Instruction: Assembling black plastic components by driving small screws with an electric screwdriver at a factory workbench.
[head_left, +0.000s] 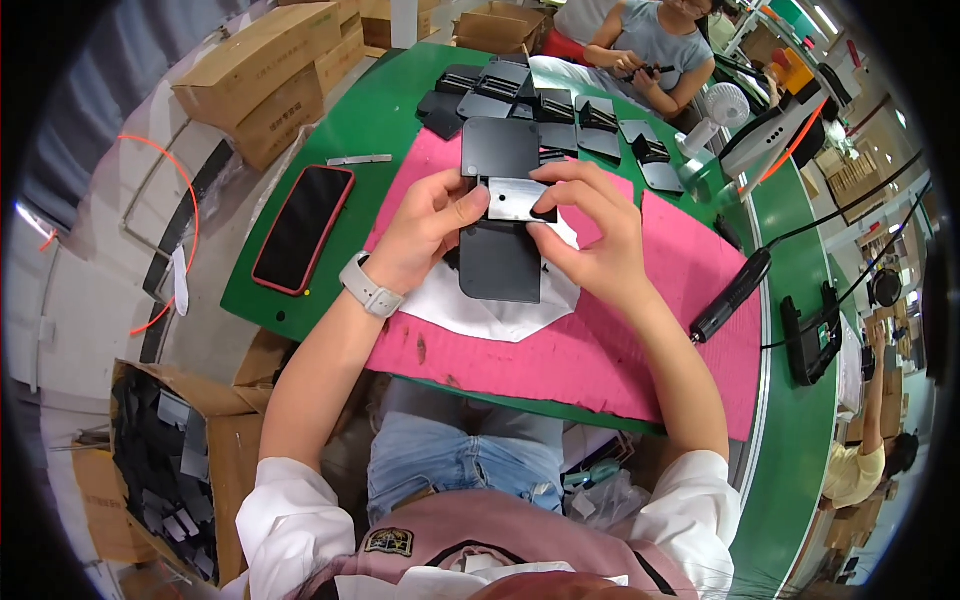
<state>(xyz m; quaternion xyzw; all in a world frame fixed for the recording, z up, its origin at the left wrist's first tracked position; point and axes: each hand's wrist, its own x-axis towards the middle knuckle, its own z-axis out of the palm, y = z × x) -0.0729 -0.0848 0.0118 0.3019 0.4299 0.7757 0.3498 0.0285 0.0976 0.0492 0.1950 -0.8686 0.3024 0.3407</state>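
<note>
Over the pink mat I hold a dark grey piece with two flat rounded-corner plates, one far and one near. A shiny silver metal plate with a dark hole sits across its middle. My left hand, with a pale watch on the wrist, grips the left side, thumb on the silver plate's left end. At the right end, my right hand pinches the silver plate between thumb and fingers. A white sheet lies beneath the piece.
Several similar dark grey pieces lie along the far side of the green table. A red-edged phone lies left, a black electric screwdriver with a cord right. A white fan and a seated person are beyond.
</note>
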